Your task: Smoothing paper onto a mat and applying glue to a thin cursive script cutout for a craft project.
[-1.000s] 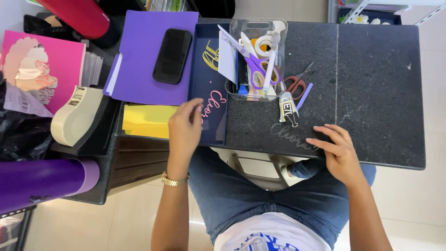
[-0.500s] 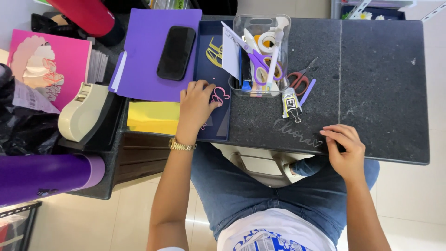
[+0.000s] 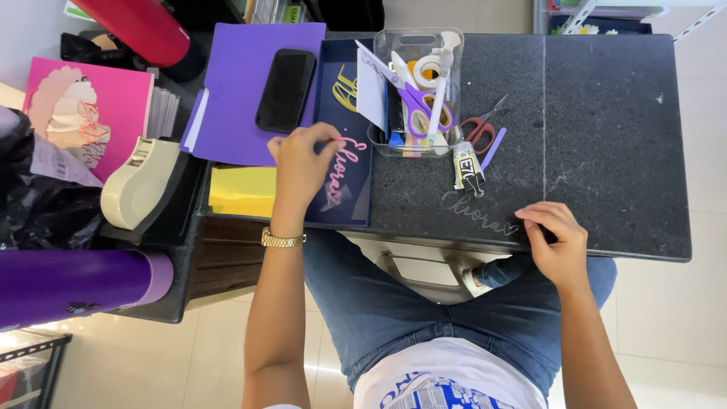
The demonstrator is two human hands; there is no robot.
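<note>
My left hand (image 3: 301, 163) rests on a dark navy card (image 3: 356, 204) and pinches the top end of a pink script cut-out (image 3: 347, 160) lying on it. A small translucent scrap (image 3: 337, 197) lies lower on the card. My right hand (image 3: 556, 241) is at the front edge of the dark stone table (image 3: 606, 136). Its fingertips are closed on the right end of a clear script cut-out (image 3: 473, 210) that lies flat on the stone.
A clear bin (image 3: 413, 91) holds purple scissors, tape and pens. Red scissors (image 3: 481, 132) and a glue tube (image 3: 466, 163) lie beside it. A black phone (image 3: 285, 89) sits on a purple sheet (image 3: 235, 98). At left are a tape dispenser (image 3: 140, 182), yellow paper (image 3: 242, 191) and a purple roll (image 3: 76, 284).
My left hand moved up from the navy card's lower edge to the pink lettering and pinched its top. My right hand stayed at the clear lettering's end, fingers curling tighter.
</note>
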